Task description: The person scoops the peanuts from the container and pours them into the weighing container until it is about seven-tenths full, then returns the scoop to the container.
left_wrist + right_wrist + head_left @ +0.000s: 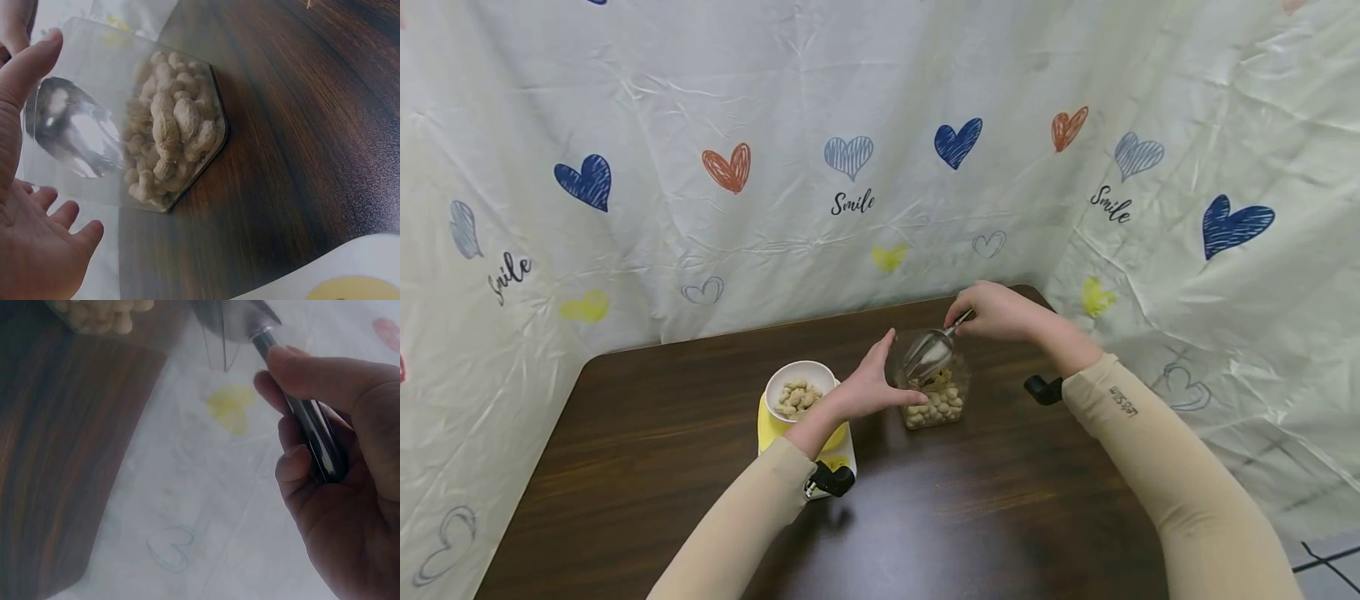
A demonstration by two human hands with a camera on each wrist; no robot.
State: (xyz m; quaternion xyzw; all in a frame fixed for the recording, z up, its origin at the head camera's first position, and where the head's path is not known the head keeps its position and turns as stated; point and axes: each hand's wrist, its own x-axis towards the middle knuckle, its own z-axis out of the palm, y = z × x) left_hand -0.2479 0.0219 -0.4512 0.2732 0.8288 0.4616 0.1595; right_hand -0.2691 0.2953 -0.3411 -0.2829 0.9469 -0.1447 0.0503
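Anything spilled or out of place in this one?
Nothing plainly odd: the peanuts sit inside the white bowl and the upright clear container. One tiny tan speck shows at the left wrist view's top edge, too small to identify.

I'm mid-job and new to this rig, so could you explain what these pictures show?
There's no machine, just a person's left hand and right hand. The wide picture comes from a head camera; the others from one camera on each wrist. On the wooden table, a white bowl of peanuts sits on a kitchen scale, beside a clear container of peanuts. The right hand grips a metal scoop, its head inside the container; the left hand is spread at the container's side.
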